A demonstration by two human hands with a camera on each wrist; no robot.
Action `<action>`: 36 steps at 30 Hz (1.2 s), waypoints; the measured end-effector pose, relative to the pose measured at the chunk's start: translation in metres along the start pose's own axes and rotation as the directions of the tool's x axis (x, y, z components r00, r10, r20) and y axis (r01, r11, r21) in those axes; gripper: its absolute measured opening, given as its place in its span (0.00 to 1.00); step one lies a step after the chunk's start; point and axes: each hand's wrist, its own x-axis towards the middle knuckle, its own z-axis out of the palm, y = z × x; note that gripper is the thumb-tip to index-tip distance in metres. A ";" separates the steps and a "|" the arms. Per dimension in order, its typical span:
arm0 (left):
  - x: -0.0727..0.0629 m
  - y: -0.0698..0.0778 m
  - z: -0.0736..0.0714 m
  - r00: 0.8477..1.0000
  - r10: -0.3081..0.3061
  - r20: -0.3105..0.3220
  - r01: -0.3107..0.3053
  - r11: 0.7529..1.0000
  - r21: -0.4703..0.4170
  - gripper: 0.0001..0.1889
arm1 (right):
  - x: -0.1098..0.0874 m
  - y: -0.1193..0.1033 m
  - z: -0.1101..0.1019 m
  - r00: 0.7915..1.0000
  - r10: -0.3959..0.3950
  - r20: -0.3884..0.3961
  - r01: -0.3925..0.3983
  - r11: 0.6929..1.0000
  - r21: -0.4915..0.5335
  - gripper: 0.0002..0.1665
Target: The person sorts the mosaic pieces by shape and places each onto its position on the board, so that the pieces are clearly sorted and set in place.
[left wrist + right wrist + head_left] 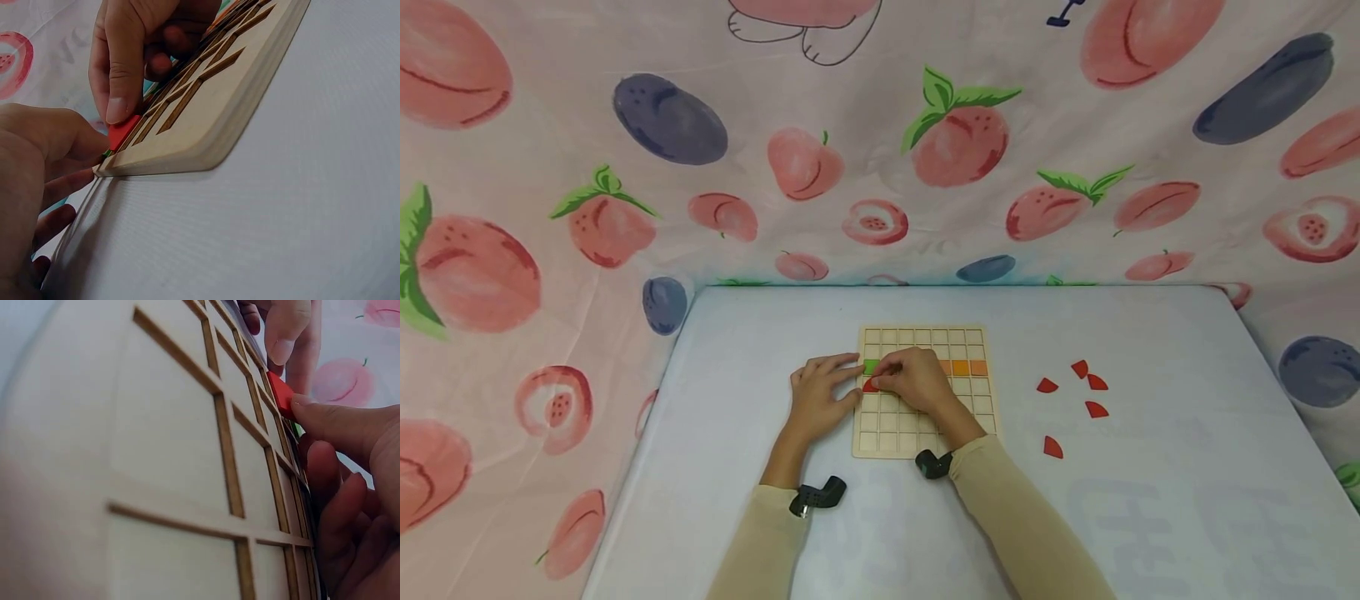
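A wooden grid board (880,450) lies on the table, divided by thin raised strips into square cells. My right hand (916,379) reaches over it and pinches a red fan-shaped piece (869,386) at the left end of a row. In the right wrist view, the thumb presses on the red piece (281,395). My left hand (817,398) is at the board's left edge, its fingers spread and loosely bent, fingertips close to the red piece. Just above that piece, a green square tile (871,367) sits in a cell. Part of the green tile's row is hidden under the right hand.
Orange square tiles (961,367) fill cells at the right end of the green tile's row. Several loose red fan-shaped pieces (1097,409) are scattered on the white table (1165,350) right of the board. A fruit-patterned cloth (850,100) hangs behind the table.
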 end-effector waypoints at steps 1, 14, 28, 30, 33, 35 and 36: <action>0.000 0.000 0.000 1.000 0.002 -0.002 -0.002 1.000 -0.001 0.21 | 0.000 0.000 0.000 1.000 0.000 0.001 0.000 1.000 -0.013 0.02; 0.000 0.000 0.000 1.000 0.003 -0.004 -0.003 1.000 0.002 0.21 | 0.002 -0.005 0.001 1.000 0.017 0.012 -0.016 0.995 -0.102 0.02; -0.001 0.003 -0.001 1.000 -0.011 0.002 0.011 1.000 0.005 0.22 | -0.010 0.011 -0.021 1.000 -0.009 0.013 0.008 0.998 0.064 0.03; -0.001 0.003 -0.001 1.000 -0.019 0.007 0.019 1.000 0.007 0.21 | -0.013 0.015 -0.029 1.000 -0.016 0.008 0.015 0.996 0.091 0.04; -0.001 0.003 0.000 1.000 -0.026 0.008 0.026 1.000 0.010 0.21 | -0.017 0.021 -0.041 1.000 -0.013 0.004 0.012 0.994 0.113 0.06; -0.001 0.004 0.000 1.000 -0.029 0.007 0.029 1.000 0.007 0.21 | -0.020 0.024 -0.050 1.000 -0.005 -0.002 0.005 0.993 0.116 0.07; -0.001 0.004 0.000 1.000 -0.030 0.006 0.030 1.000 0.006 0.21 | -0.021 0.025 -0.055 1.000 0.004 -0.005 -0.003 0.993 0.119 0.08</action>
